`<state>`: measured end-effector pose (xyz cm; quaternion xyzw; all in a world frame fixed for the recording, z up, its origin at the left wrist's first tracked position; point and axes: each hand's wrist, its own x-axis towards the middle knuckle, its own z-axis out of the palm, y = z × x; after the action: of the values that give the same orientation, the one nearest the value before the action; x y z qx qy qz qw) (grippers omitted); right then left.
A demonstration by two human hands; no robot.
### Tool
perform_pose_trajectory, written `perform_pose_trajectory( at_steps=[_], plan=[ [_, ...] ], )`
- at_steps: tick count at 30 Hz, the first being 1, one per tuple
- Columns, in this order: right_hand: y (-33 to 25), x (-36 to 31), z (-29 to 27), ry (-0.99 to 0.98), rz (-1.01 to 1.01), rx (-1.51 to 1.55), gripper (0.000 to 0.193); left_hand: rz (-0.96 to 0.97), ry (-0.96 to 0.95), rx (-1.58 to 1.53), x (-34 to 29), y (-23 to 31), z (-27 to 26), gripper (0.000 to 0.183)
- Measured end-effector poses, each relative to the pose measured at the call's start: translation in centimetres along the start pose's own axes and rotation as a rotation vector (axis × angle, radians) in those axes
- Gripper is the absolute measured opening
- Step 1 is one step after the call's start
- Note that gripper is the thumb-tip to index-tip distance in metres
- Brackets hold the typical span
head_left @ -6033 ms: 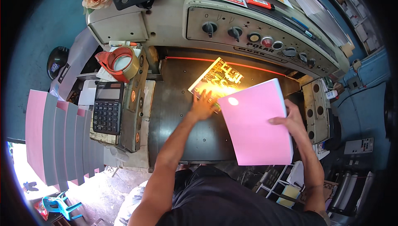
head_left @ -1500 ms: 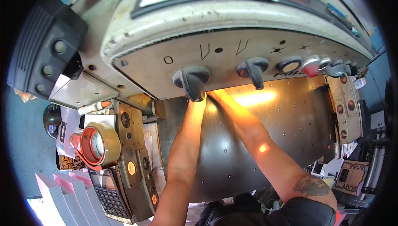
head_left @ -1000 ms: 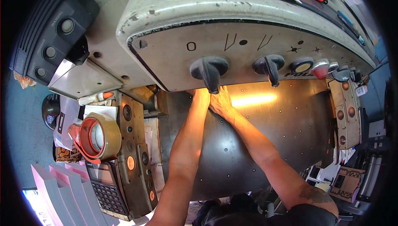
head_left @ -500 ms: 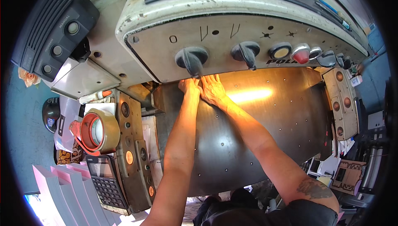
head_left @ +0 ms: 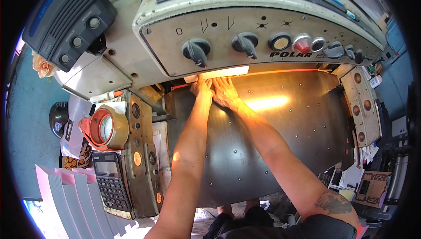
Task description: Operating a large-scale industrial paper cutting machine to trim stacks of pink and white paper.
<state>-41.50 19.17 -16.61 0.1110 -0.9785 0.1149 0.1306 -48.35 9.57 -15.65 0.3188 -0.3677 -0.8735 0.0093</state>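
Both my arms reach forward over a dark metal machine table (head_left: 254, 147) dotted with small holes. At its far edge, under the machine's front panel, lies a pale sheet or stack of paper (head_left: 234, 71); how thick it is cannot be made out. My right hand (head_left: 225, 93) rests flat with fingers stretched out, the tips against the paper's near edge. Close beside it, my left hand (head_left: 201, 88) touches the same edge, its fingers foreshortened and partly hidden. Neither hand appears to grip the paper.
Overhead juts the control panel (head_left: 258, 33) with dark knobs and a red button. A tape roll (head_left: 117, 127) and a calculator (head_left: 111, 182) sit on the left, near tall paper stacks (head_left: 74, 199). A side button panel (head_left: 360, 107) stands right. A red line crosses the table's far end.
My view has shifted, so the front panel sits higher and the paper and red line now show beneath it. My hands stay side by side, the right fingers a little more spread.
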Motion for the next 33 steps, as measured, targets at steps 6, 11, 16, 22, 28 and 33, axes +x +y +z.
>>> perform_pose_trajectory(
  at_steps=[6, 11, 16, 22, 28, 33],
  plan=[
    [-0.6, 0.0, 0.9, -0.072, 0.121, -0.005, 0.070, 0.032, -0.076, 0.015, 0.2, -0.5, -0.6, 0.053],
    [-1.6, 0.2, 0.5, -0.007, 0.113, 0.014, 0.069, 0.087, -0.081, 0.017, 0.4, -0.8, -0.9, 0.049],
    [-1.9, 0.5, 0.7, -0.097, 0.151, 0.012, 0.065, 0.052, -0.110, -0.046, 2.0, -1.6, -1.6, 0.033],
    [-1.8, 0.0, 1.3, 0.174, 0.190, 0.228, 0.048, -0.043, -0.126, 0.050, 2.1, -0.8, -2.5, 0.024],
    [0.8, -5.4, -1.4, 0.551, 0.403, 0.528, 0.029, 0.165, -0.241, 0.829, -1.9, 3.5, -6.4, 0.047],
    [8.4, -3.9, -2.3, 0.474, 0.552, 0.416, 0.060, 0.998, -0.026, 1.303, 1.8, 4.5, -8.9, 0.068]
  ],
)
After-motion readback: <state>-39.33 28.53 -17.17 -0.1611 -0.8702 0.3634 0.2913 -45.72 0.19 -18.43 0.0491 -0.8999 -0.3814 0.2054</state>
